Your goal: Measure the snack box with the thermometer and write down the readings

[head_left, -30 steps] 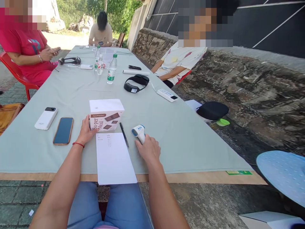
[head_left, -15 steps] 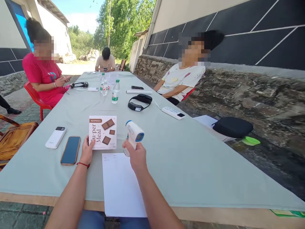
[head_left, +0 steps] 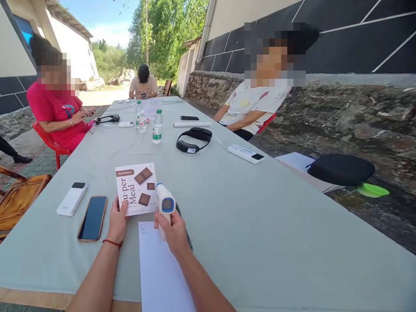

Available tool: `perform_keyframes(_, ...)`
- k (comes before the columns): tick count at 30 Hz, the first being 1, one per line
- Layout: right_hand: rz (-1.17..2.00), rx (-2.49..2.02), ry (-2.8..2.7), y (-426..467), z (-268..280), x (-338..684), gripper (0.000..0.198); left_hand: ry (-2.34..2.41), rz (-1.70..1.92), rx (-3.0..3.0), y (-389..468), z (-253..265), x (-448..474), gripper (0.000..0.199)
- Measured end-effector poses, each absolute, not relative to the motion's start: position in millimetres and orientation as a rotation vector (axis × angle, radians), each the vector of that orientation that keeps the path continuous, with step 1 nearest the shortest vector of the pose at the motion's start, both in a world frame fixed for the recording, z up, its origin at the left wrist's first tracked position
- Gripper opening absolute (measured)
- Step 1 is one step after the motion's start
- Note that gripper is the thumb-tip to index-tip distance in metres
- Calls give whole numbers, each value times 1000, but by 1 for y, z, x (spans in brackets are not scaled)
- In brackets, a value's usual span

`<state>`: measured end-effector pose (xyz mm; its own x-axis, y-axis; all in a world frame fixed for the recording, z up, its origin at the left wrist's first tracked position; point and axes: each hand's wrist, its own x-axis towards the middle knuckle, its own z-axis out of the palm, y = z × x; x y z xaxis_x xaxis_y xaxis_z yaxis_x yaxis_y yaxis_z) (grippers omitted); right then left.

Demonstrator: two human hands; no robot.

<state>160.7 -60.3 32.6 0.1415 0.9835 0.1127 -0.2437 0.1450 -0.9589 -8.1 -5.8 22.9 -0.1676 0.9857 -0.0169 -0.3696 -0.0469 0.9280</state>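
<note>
My left hand [head_left: 117, 222] grips the lower left corner of a white box [head_left: 135, 189] printed "NutriMotion" with pictures of brown squares. The box is held upright and a little tilted, its front toward me. In my right hand [head_left: 173, 232] is a white and blue infrared thermometer [head_left: 165, 201], fingers wrapped round its handle. Its small screen faces me, and its front end is close to the box's right edge. Below both hands lies a sheet of white paper [head_left: 162, 273] with a few handwritten marks at the top. My right forearm covers part of the sheet.
Left of the box lie a phone [head_left: 92, 218] and a white power bank [head_left: 72, 198]. Farther off are a black headset [head_left: 194, 139], a second power bank [head_left: 245, 153] and water bottles [head_left: 157, 126]. Three people sit round the cloth-covered table [head_left: 260, 242]. A black case [head_left: 341, 169] is at the right.
My right hand has brought the thermometer left, close to the box, and turned its screen toward me. The box has tilted slightly and shifted left and down in view.
</note>
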Motion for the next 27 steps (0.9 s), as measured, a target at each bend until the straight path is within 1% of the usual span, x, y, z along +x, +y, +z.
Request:
perform_keyframes(4,1169,-933,-974,-64,41,154,27,1054,1453,864,-7,22,-8,65)
perform_keyframes(10,1239,-996,-1051,-70,52,147,25,1069,1452,878,-3,17,-7,68)
perform_keyframes(16,1156,-1015,-1015,-73,59,145,25,1067,1535,892,-5,17,-1,69)
perform_keyframes(21,1087,-1047,-1053,-75,65,147,25,968,1529,897,-13,20,2,77)
perform_keyframes(27,969,-1120,-1095,-72,42,145,31,987,1559,817,-14,8,2,82)
